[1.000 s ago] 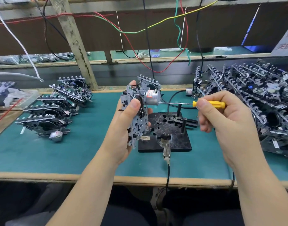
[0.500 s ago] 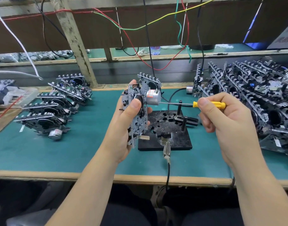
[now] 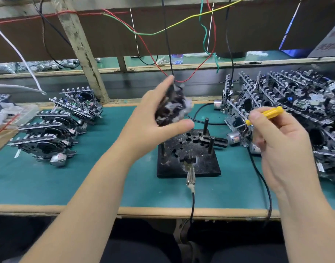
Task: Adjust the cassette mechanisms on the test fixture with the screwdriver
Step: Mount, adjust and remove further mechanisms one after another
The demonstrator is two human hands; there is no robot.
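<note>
Both hands up over the fixture, one cassette mechanism held in the air.

Low centre, the table's (image 3: 87, 179) near edge carries the black fixture (image 3: 188, 158), its pegs bare, a cable running off its front. Above it, mid-frame, the left hand (image 3: 153, 118) has a blurred mechanism (image 3: 172, 107) in its grip, thumb under and fingers over it, clear of the fixture. At right the right hand (image 3: 277, 141) pinches the yellow screwdriver (image 3: 265, 113), tip pointing lower left, apart from the mechanism. Further back, a row of mechanisms (image 3: 54, 128) sits at left and a bigger pile (image 3: 296, 105) at right. Coloured wires (image 3: 182, 21) hang across the top.
</note>
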